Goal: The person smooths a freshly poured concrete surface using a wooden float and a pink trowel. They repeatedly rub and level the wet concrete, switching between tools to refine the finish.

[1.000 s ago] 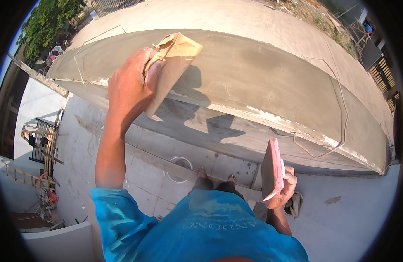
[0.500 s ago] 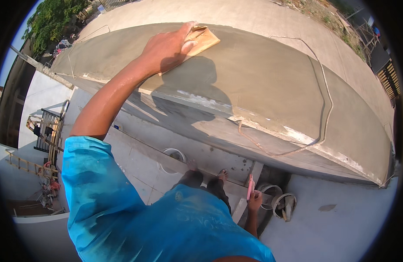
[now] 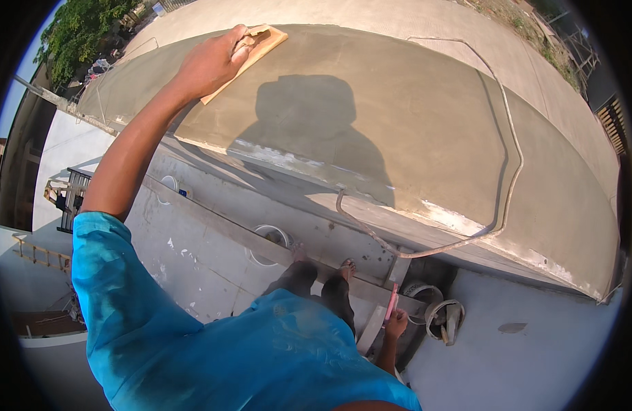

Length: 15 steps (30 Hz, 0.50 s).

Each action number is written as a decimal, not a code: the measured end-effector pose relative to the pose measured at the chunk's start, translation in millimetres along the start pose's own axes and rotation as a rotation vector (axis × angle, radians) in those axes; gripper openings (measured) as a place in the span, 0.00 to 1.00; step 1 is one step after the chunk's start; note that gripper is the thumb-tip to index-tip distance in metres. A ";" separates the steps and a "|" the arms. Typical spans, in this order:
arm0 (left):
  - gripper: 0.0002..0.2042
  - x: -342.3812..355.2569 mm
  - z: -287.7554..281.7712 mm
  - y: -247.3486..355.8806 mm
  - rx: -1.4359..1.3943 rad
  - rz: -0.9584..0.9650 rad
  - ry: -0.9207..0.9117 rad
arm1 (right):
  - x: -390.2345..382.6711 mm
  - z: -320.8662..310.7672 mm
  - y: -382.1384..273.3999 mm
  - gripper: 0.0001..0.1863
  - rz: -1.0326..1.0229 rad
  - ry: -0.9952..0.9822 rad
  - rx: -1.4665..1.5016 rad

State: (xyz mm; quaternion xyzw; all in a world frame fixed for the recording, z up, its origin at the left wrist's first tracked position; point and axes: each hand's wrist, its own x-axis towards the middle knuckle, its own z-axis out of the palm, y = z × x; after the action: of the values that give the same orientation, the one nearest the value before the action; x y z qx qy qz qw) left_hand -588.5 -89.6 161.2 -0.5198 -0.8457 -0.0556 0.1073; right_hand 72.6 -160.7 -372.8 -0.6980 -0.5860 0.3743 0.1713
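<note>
Tan float at far edge of ledge
Left hand: fingers clasp the float. Right hand: fingers clasp a pink board.

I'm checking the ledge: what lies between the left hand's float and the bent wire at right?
Head view: smooth ledge surface, with the person's shadow on it, separates float and bent wire.

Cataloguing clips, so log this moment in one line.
left hand: holding tan rectangular float on grey-brown plastered ledge | right hand: holding thin pink board
</note>
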 end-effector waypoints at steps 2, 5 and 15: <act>0.20 19.4 -0.3 -16.1 0.043 -0.119 -0.025 | -3.4 -11.3 -41.3 0.16 0.054 -0.048 0.001; 0.20 46.4 8.1 27.8 0.046 -0.022 0.035 | 8.1 -11.1 -40.1 0.17 0.041 -0.069 -0.053; 0.16 64.4 16.8 81.7 -0.035 0.169 0.038 | 2.1 7.7 -20.3 0.14 -0.001 -0.029 0.019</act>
State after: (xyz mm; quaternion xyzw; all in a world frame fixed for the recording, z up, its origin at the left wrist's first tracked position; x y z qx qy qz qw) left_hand -545.9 6.8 158.8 -0.5901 -0.7954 -0.0711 0.1187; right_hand 53.1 -155.1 -364.8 -0.6905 -0.5853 0.3898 0.1694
